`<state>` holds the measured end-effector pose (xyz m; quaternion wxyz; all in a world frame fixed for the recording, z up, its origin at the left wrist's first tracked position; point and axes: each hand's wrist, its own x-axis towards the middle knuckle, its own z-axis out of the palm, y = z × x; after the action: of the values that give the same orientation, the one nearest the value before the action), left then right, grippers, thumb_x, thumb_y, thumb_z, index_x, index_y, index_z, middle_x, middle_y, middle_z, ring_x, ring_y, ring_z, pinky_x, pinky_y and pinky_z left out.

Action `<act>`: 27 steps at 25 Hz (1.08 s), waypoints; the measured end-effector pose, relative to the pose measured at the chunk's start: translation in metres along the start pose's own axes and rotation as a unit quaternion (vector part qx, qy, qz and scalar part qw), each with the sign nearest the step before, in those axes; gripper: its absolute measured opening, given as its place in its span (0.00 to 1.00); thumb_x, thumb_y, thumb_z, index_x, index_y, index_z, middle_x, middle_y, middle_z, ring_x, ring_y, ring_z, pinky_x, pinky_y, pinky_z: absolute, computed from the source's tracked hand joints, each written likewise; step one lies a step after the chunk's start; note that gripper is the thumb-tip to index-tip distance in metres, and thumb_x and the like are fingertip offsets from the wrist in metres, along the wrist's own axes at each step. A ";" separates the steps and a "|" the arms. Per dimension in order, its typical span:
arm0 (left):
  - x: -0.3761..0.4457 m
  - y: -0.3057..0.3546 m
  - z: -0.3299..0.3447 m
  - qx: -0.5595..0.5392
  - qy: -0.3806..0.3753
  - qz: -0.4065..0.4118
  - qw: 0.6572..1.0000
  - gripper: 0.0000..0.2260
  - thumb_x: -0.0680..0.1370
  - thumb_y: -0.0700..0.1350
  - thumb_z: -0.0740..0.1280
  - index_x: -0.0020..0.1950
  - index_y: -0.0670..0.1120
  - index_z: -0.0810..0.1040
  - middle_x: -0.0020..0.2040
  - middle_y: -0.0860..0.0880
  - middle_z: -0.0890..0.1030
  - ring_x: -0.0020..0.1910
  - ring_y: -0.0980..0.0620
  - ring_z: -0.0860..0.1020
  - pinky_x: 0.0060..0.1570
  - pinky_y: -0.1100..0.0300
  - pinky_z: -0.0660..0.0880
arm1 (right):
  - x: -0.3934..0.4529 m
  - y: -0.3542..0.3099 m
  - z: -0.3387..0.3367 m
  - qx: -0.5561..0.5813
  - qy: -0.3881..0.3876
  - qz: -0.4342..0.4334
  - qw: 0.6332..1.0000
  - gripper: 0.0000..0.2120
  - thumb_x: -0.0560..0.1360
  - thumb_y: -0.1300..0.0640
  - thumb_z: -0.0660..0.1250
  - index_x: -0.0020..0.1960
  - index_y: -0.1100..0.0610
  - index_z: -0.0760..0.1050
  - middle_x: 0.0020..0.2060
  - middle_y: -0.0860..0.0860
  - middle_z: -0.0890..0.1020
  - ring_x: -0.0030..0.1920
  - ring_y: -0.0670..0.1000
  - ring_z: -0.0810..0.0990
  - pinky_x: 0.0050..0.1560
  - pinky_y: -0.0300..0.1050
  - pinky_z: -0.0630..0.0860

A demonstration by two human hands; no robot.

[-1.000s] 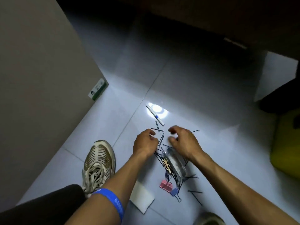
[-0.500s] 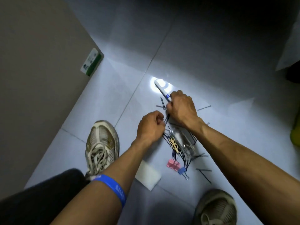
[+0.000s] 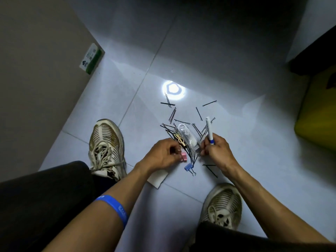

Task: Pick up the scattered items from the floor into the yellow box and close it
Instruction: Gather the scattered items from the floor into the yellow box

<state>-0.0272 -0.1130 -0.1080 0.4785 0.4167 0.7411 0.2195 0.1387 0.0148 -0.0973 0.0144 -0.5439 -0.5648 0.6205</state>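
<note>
Down on the floor (image 3: 236, 60), the pile of black hairpins (image 3: 183, 131) lies well to the left of the yellow box (image 3: 316, 113). Just beside the pile, the right hand (image 3: 217, 149) grips a white pen (image 3: 209, 129), and the left hand (image 3: 161, 157) pinches a pink clip (image 3: 184, 156). Best to gather many small things first, then carry them all to the box.
</note>
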 end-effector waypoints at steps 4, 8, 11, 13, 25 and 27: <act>0.000 0.001 -0.010 -0.172 0.137 -0.093 0.971 0.12 0.66 0.38 0.78 0.34 0.39 0.75 0.42 0.47 0.77 0.42 0.51 0.76 0.42 0.60 0.72 | -0.017 0.024 0.003 -0.216 -0.046 -0.117 0.968 0.07 0.67 0.47 0.66 0.35 0.50 0.72 0.30 0.45 0.75 0.31 0.49 0.73 0.32 0.44 0.68; -0.001 -0.005 -0.017 -0.273 0.162 -0.152 0.936 0.15 0.68 0.30 0.73 0.29 0.43 0.71 0.49 0.46 0.83 0.46 0.52 0.81 0.37 0.64 0.76 | -0.027 0.049 0.023 -0.470 -0.089 -0.242 0.844 0.11 0.73 0.41 0.63 0.48 0.47 0.69 0.43 0.44 0.81 0.40 0.52 0.80 0.35 0.44 0.68; 0.000 -0.007 -0.020 -0.310 0.150 -0.175 0.922 0.14 0.71 0.31 0.69 0.31 0.44 0.70 0.50 0.44 0.83 0.38 0.52 0.80 0.33 0.61 0.75 | -0.024 0.054 0.027 -0.515 -0.106 -0.253 0.812 0.10 0.74 0.44 0.62 0.51 0.48 0.69 0.47 0.48 0.82 0.41 0.56 0.81 0.36 0.46 0.69; 0.000 -0.004 -0.020 -0.329 0.138 -0.172 0.918 0.12 0.72 0.31 0.66 0.33 0.43 0.70 0.46 0.40 0.84 0.34 0.52 0.79 0.30 0.62 0.74 | -0.024 0.050 0.027 -0.503 -0.099 -0.236 0.825 0.09 0.72 0.45 0.61 0.48 0.49 0.68 0.41 0.49 0.81 0.38 0.55 0.79 0.35 0.44 0.65; 0.031 0.025 0.020 0.053 0.184 -0.240 0.952 0.13 0.70 0.57 0.71 0.43 0.49 0.75 0.44 0.48 0.82 0.44 0.44 0.80 0.40 0.56 0.73 | 0.019 0.014 0.022 -0.379 0.046 -0.136 0.914 0.13 0.76 0.46 0.66 0.54 0.52 0.70 0.42 0.51 0.82 0.42 0.58 0.80 0.35 0.45 0.67; 0.032 0.024 0.024 0.050 0.208 -0.248 0.945 0.13 0.71 0.54 0.71 0.47 0.48 0.75 0.47 0.46 0.82 0.48 0.41 0.79 0.43 0.53 0.75 | 0.021 0.018 0.027 -0.423 0.041 -0.136 0.895 0.15 0.75 0.47 0.67 0.55 0.53 0.68 0.45 0.52 0.83 0.44 0.59 0.81 0.36 0.46 0.67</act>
<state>-0.0021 -0.0751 -0.1181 0.3313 0.1888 0.9140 0.1383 0.1226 0.0034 -0.1302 -0.1095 -0.4413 -0.8415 0.2918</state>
